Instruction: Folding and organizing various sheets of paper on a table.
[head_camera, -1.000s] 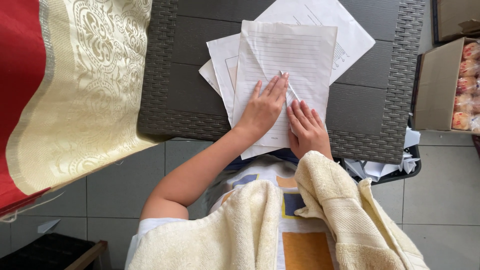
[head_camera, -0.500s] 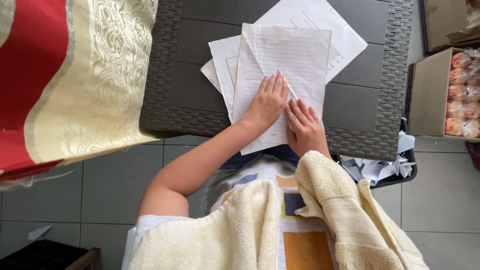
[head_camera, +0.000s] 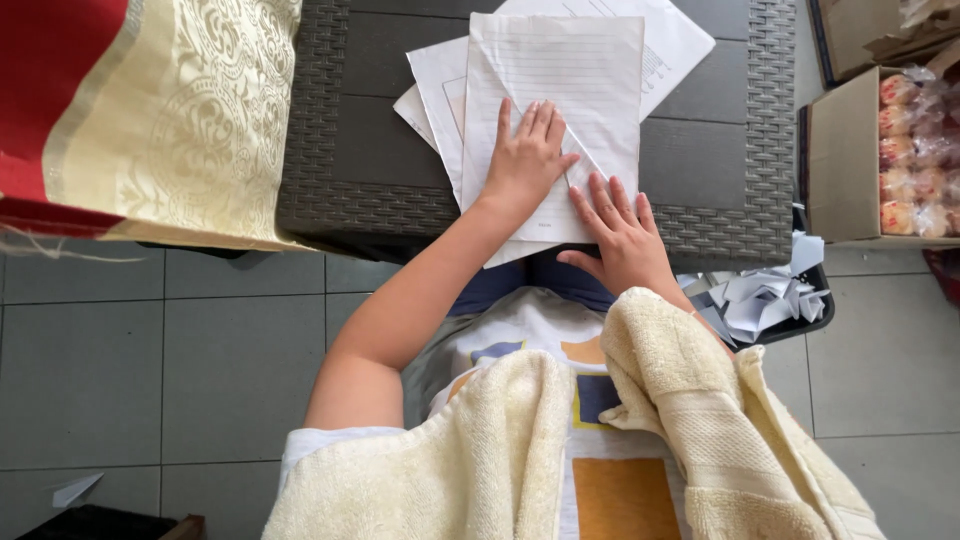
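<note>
A lined white sheet of paper (head_camera: 580, 75) lies on top of a loose stack of other sheets (head_camera: 435, 75) on a dark wicker-edged table (head_camera: 350, 130). My left hand (head_camera: 527, 160) lies flat on the lined sheet with its fingers spread, pressing a diagonal fold at the sheet's lower part. My right hand (head_camera: 620, 235) rests flat beside it at the sheet's lower right corner, its fingertips on the folded edge. Neither hand grips anything. A cream towel (head_camera: 690, 400) hangs over my shoulders.
A red and gold cloth (head_camera: 150, 110) hangs over something at the left. A cardboard box (head_camera: 840, 160) with wrapped pink items stands at the right. A black bin (head_camera: 770, 300) with paper scraps sits under the table's right corner. The floor has grey tiles (head_camera: 150, 370).
Both hands have shifted slightly along the fold on the lined sheet. The view has moved a little; the paper stack stays in place.
</note>
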